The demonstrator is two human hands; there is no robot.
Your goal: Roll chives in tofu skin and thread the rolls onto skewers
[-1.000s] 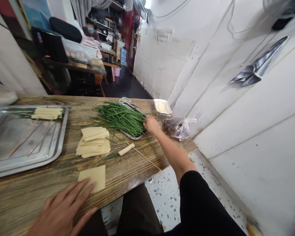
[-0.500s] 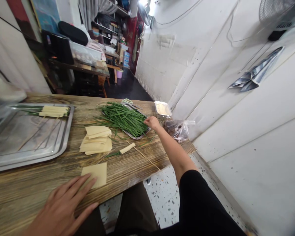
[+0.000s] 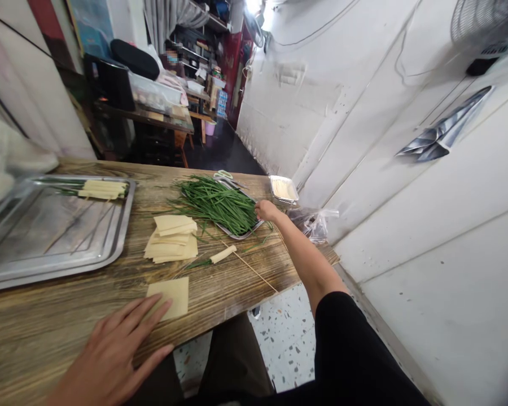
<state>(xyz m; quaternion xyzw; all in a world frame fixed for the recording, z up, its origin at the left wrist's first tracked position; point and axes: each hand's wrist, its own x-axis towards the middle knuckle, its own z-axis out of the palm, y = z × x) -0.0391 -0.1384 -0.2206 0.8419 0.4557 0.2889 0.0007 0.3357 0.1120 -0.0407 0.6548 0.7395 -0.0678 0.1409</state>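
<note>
My left hand (image 3: 114, 344) lies flat with fingers spread, its fingertips on a single square tofu-skin sheet (image 3: 175, 296) near the table's front edge. At the right end of a pile of green chives (image 3: 220, 203) is my right hand (image 3: 266, 211), fingers pinched together on the chive ends. The pile rests in a metal tray (image 3: 246, 233). A stack of tofu-skin sheets (image 3: 171, 245) sits left of it. Between the stack and my right arm lies a tofu-skin roll (image 3: 223, 254) with chives poking out, on a thin wooden skewer (image 3: 256, 272).
At left, a large metal tray (image 3: 110, 256) holds finished-looking chive rolls (image 3: 104, 189) and skewers. Scissors (image 3: 223, 175) lie behind the chives. A white container (image 3: 284, 189) and a plastic bag (image 3: 315, 223) stand at the right by the wall. A masked person sits in the background.
The view has shifted slightly, so the scene sits a little further right. My right hand stays at the chive ends; my left hand still rests on the sheet.
</note>
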